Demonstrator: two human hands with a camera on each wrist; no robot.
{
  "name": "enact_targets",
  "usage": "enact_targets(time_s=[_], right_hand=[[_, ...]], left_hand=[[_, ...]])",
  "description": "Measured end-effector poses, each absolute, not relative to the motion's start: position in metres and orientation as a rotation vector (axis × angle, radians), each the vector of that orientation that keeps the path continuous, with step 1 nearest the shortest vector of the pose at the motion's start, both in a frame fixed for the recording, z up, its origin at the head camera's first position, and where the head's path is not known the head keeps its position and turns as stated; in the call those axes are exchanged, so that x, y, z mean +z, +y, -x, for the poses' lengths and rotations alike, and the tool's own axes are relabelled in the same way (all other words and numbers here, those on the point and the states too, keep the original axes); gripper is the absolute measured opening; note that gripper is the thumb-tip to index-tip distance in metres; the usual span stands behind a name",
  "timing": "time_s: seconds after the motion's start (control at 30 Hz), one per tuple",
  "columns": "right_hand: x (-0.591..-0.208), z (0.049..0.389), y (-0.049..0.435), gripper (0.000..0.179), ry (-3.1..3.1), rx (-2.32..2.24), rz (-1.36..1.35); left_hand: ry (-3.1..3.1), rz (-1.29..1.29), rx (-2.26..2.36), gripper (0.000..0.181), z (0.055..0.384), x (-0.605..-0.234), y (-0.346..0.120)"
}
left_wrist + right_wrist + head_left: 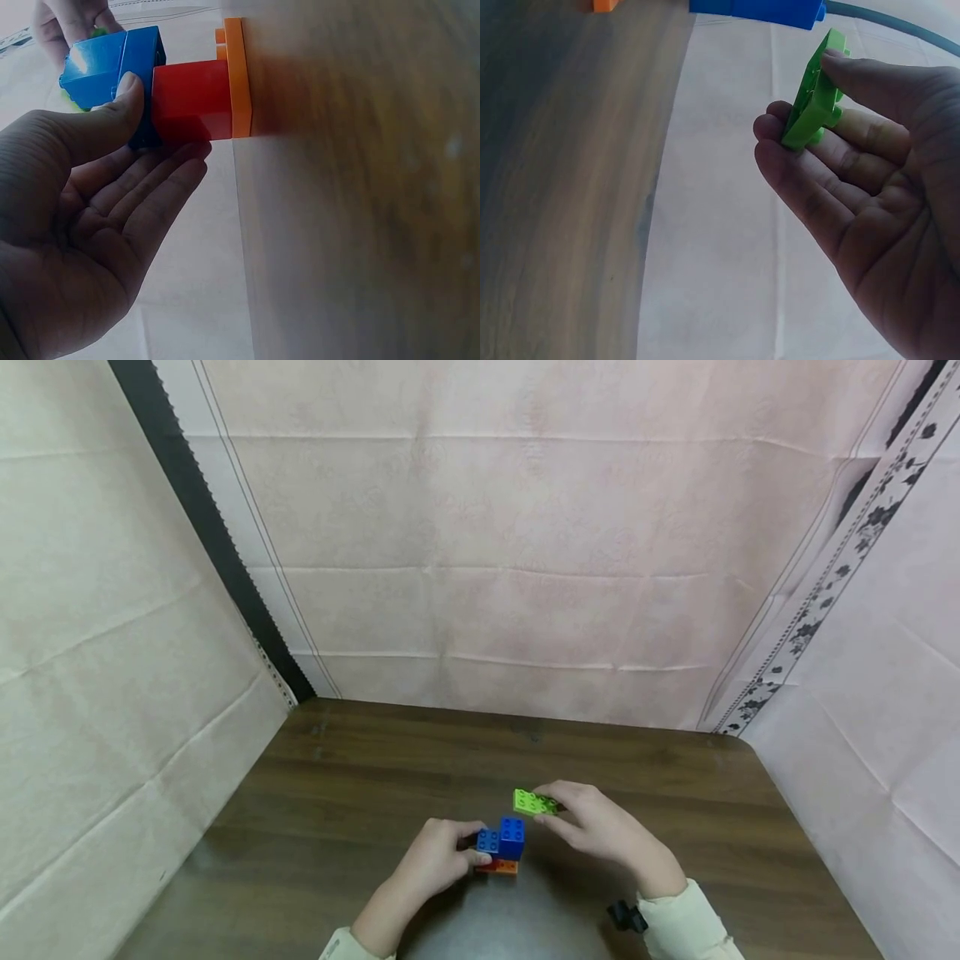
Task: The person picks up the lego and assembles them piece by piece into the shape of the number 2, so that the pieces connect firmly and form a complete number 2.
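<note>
A small stack of toy building bricks stands on the table, with an orange flat brick [241,82] at the bottom and a red brick [193,97] on it. Above these are a wider blue brick [488,841] and a taller blue brick [512,837] on its right part. My left hand [437,853] grips the stack from the left, thumb against the lower blue brick. To the upper right, my right hand [591,820] pinches a thin lime-green brick [529,802] between thumb and fingers. In the right wrist view its hollow underside shows, and it is apart from the blue bricks.
The brown wooden table [360,777] has rounded far corners. Pale creased cloth [487,527] hangs behind it and on both sides. A small black object [627,916] sits by the right sleeve's cuff [678,918].
</note>
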State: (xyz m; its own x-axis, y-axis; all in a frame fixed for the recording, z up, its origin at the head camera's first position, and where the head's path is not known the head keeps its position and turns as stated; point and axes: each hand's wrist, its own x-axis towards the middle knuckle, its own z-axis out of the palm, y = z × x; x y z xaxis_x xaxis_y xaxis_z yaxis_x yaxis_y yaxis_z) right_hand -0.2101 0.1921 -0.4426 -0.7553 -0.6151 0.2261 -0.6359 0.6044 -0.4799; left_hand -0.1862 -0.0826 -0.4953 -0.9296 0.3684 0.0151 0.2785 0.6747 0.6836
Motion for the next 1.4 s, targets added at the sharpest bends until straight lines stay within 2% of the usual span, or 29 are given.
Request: enact_targets(time_s=[0.2,0.63,1.4], right_hand=[[-0.436,0.207,0.182,0.035,-2.747,0.872,-1.123],[-0.436,0.201,0.168,0.032,-2.695,0.907,-1.275],[-0.438,0.195,0.155,0.032,-2.709,0.851,-1.24]], left_hand=[[2.766,-0.547,1.097,0.034,0.188,-0.495,-0.082],[2.728,-0.547,1.133,0.037,0.188,-0.494,-0.083],[2.727,-0.5,1.142,0.047,0.186,-0.496,-0.083]])
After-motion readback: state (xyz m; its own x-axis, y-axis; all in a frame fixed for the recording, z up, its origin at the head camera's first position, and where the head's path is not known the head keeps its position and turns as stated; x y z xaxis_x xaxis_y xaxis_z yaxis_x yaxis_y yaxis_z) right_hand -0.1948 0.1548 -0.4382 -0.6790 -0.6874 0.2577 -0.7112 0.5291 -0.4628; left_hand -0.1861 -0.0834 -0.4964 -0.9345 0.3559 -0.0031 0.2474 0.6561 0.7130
